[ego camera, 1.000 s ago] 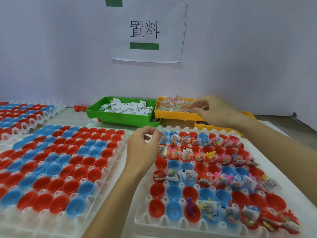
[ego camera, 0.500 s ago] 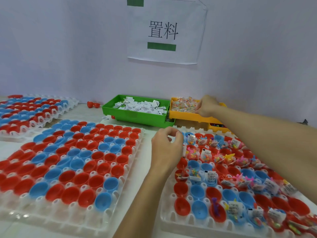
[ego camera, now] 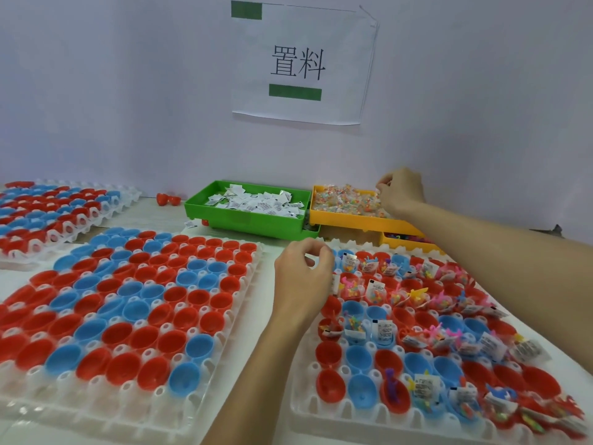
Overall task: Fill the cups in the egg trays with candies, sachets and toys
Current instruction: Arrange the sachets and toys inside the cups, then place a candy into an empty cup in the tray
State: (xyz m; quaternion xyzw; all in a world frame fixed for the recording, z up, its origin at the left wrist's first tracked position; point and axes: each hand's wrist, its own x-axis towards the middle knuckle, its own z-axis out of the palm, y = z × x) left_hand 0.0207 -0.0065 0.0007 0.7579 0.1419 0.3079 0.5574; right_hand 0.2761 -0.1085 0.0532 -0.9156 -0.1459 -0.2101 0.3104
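The right egg tray (ego camera: 308, 409) holds red and blue cups, many filled with sachets, candies and toys; its near-left cups are empty. My left hand (ego camera: 301, 274) hovers over that tray's far left corner with thumb and fingers curled together; what it holds is hidden. My right hand (ego camera: 399, 191) reaches into the far right corner of the yellow candy tray (ego camera: 353, 223) and its fingertips pinch at the wrapped candies (ego camera: 343, 200). White sachets (ego camera: 256, 202) fill the green tray (ego camera: 244, 223). A lower yellow tray (ego camera: 390, 242) with toys peeks out under my right forearm.
A second egg tray (ego camera: 205, 409) of empty red and blue cups lies at the left. A third egg tray (ego camera: 128, 200) sits at the far left. Two loose red cups (ego camera: 168, 199) lie by the wall. A paper sign (ego camera: 301, 62) hangs above.
My right hand has moved from the candy tray's near edge to its far right corner. My left hand has stayed over the right egg tray's far left corner.
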